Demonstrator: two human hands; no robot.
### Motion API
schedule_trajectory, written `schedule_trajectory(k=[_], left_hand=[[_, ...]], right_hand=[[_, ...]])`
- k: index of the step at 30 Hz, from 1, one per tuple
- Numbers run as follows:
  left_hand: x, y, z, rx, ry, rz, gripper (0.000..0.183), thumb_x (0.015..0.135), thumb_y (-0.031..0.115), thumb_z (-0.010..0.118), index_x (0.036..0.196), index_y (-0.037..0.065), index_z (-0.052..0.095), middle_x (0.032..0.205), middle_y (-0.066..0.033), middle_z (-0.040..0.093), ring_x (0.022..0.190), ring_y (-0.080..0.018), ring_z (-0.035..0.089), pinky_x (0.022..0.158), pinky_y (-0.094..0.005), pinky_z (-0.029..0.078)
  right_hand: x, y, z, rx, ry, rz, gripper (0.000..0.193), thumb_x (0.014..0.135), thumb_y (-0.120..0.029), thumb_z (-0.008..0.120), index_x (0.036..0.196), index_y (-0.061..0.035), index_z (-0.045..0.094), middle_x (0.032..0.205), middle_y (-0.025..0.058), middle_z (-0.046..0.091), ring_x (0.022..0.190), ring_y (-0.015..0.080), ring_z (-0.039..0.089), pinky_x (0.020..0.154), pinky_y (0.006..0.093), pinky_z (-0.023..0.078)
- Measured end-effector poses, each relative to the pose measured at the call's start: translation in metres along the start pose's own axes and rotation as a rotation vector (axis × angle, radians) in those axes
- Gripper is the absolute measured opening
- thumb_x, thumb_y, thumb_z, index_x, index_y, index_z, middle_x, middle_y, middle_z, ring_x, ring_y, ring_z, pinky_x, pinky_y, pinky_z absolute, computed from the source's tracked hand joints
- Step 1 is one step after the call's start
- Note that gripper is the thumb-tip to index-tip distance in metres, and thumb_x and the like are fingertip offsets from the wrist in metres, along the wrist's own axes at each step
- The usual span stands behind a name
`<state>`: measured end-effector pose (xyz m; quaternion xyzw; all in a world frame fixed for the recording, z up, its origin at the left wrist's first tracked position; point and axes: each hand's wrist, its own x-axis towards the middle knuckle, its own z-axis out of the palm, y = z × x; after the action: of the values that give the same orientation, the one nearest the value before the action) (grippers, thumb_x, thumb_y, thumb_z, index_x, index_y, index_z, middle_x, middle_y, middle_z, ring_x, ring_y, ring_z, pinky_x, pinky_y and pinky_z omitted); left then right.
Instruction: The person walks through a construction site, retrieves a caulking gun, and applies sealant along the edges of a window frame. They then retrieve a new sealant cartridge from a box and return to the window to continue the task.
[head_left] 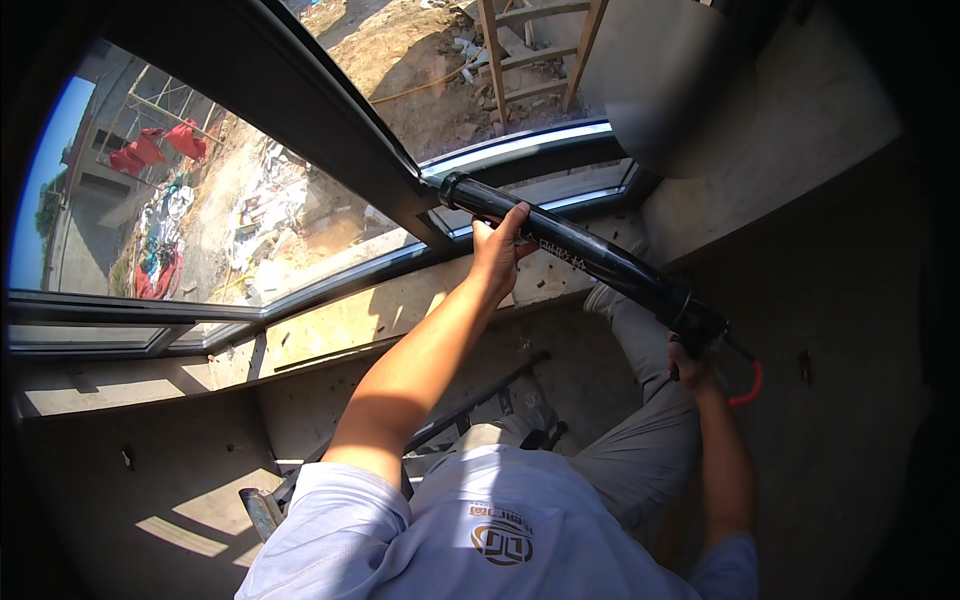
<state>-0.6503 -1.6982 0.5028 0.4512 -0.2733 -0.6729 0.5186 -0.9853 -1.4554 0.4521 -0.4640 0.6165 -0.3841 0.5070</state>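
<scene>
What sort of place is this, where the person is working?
Probably a building site, seen from an unfinished room: the ledge under the dark window frame looks like bare concrete, and a wooden ladder and debris-strewn ground show outside.

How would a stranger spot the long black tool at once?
Find the window's thick dark frame bar, slanting from upper left to the middle. There a black tube starts, slanting down rightward, the left hand holding its upper part, the right hand at its lower end. Unlike the flat bar, it is round, with a curved red piece near that end.
</scene>
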Motion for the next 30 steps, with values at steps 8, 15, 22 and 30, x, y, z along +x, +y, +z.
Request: schedule_trajectory(k=[8,15,22,30], left_hand=[[-0.009,0.011,0.004,-0.012,0.076,-0.031,0.042,0.088,0.026,0.076,0.106,0.003,0.047,0.093,-0.0093,0.062,0.078,-0.0202,0.066,0.067,-0.0422,0.061],[-0.020,0.052,0.004,-0.092,0.024,-0.111,0.032,0.087,0.032,0.080,0.093,0.007,0.062,0.083,-0.0059,0.068,0.069,-0.0193,0.068,0.064,-0.0372,0.059],[-0.013,0.060,0.000,-0.158,-0.001,-0.152,0.031,0.086,0.033,0.080,0.089,0.008,0.062,0.080,-0.0059,0.068,0.067,-0.0190,0.069,0.064,-0.0367,0.061],[-0.008,0.056,-0.017,-0.223,-0.088,-0.219,0.032,0.095,0.039,0.066,0.085,0.009,0.068,0.079,-0.0092,0.072,0.071,-0.0248,0.070,0.069,-0.0444,0.057]], right_hand=[[0.000,-0.038,0.007,-0.457,0.168,-0.459,0.036,0.082,-0.035,0.084,0.097,-0.0081,0.066,0.088,0.0038,0.065,0.080,0.0203,0.062,0.072,0.0353,0.050],[-0.023,-0.183,0.021,-0.439,-0.045,-0.368,0.038,0.075,-0.024,0.087,0.099,-0.0049,0.066,0.093,0.0053,0.068,0.085,0.0216,0.064,0.076,0.0355,0.053],[-0.061,-0.207,0.031,0.437,-0.145,0.069,0.062,0.092,-0.065,0.060,0.091,-0.0034,0.060,0.067,0.0037,0.056,0.055,0.0111,0.052,0.050,0.0262,0.040],[-0.069,-0.220,0.053,-0.382,-0.052,-0.338,0.045,0.085,-0.041,0.083,0.099,-0.0033,0.062,0.071,-0.0028,0.058,0.063,0.0082,0.057,0.058,0.0249,0.046]])
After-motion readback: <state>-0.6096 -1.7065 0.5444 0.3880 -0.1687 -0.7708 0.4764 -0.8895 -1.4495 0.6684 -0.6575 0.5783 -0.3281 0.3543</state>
